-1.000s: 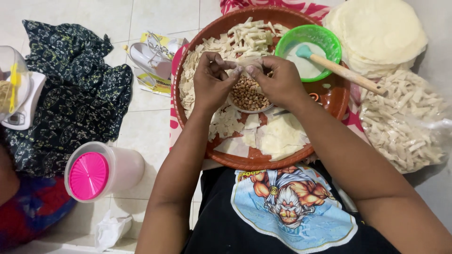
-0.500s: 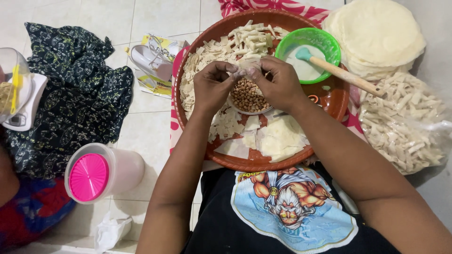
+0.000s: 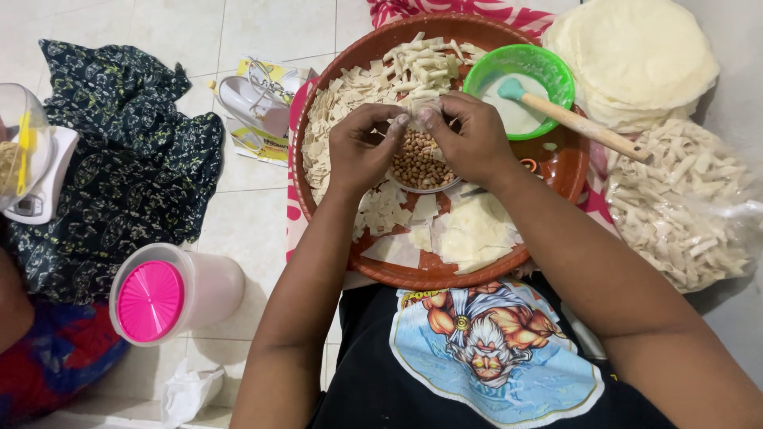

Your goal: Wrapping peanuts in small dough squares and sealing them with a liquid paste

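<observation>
My left hand (image 3: 362, 149) and my right hand (image 3: 466, 141) meet over a small bowl of brown nuts (image 3: 419, 165) on a large round brown tray (image 3: 556, 171). Both pinch one small piece of pale dough (image 3: 413, 112) between their fingertips. Behind the hands lies a heap of folded dough pieces (image 3: 413, 63). Flat cut dough squares (image 3: 469, 234) lie on the near part of the tray. A green bowl (image 3: 520, 71) of white paste with a wooden-handled brush (image 3: 572, 121) stands on the tray to the right.
A stack of round dough sheets (image 3: 636, 56) lies at the back right, a clear bag of finished pieces (image 3: 687, 206) below it. Left on the tiled floor: a pink-lidded plastic container (image 3: 163, 298), dark patterned cloth (image 3: 119, 167), a kitchen scale (image 3: 32, 175), a packet (image 3: 258, 103).
Both hands have shifted slightly away from me over the nut bowl, fingertips drawn closer together on the dough piece. Nothing else on the tray has moved.
</observation>
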